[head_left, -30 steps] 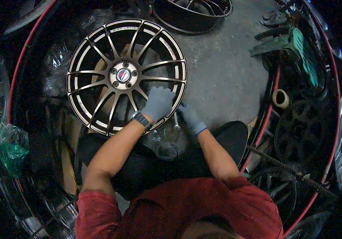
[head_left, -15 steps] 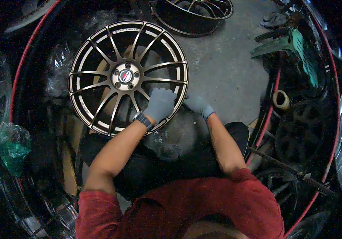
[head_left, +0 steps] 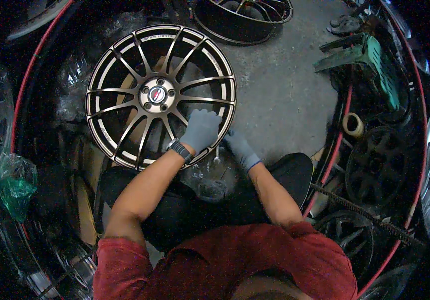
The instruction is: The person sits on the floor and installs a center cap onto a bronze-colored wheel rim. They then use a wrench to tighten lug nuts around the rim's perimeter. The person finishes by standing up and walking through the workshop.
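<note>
Apparently, the grey-gloved left hand [head_left: 201,131] is curled closed on the near-right rim of the bronze multi-spoke metal wheel [head_left: 159,95], likely steadying it face-up before the dark-clad knees [head_left: 296,172]; just beside, the grey-gloved right hand [head_left: 241,147], its grip unreadable, nears a slim silvery tool [head_left: 217,155]

A grey-gloved left hand [head_left: 202,130] partly hides a bronze spoked metal wheel [head_left: 158,95]; beyond the hand, a dark spoked metal rim [head_left: 242,27] is cropped.

Wheel [head_left: 157,94] well left of stool [head_left: 376,65]
</note>
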The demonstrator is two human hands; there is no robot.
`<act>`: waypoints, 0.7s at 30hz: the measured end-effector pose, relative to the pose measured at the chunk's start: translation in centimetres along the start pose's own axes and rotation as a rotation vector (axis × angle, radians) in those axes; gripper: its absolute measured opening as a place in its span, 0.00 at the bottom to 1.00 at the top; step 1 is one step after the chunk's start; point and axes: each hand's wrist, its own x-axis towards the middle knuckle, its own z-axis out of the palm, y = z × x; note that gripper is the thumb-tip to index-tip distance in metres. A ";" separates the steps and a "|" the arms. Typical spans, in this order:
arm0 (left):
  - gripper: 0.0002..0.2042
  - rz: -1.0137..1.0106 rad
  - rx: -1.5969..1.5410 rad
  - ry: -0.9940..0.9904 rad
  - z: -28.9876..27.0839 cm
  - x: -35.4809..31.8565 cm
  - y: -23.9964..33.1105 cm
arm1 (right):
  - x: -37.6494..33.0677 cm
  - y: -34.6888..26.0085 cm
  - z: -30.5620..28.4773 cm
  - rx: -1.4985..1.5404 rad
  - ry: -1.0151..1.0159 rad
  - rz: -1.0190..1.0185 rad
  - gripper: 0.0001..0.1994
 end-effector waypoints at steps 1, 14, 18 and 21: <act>0.12 0.001 0.003 -0.001 0.0 0.0 0.0 | -0.1 0.1 0.1 0.005 0.011 0.021 0.18; 0.11 0.019 0.008 0.012 0.1 0.1 0.0 | 2.2 -8.7 -4.9 -0.802 -0.303 0.131 0.19; 0.09 0.025 -0.034 0.090 0.2 0.0 -0.1 | 2.8 -11.8 -4.9 -1.019 -0.369 0.014 0.22; 0.06 0.005 -0.035 0.114 0.3 0.0 0.1 | 2.9 -8.9 -4.1 -1.043 -0.180 -0.088 0.21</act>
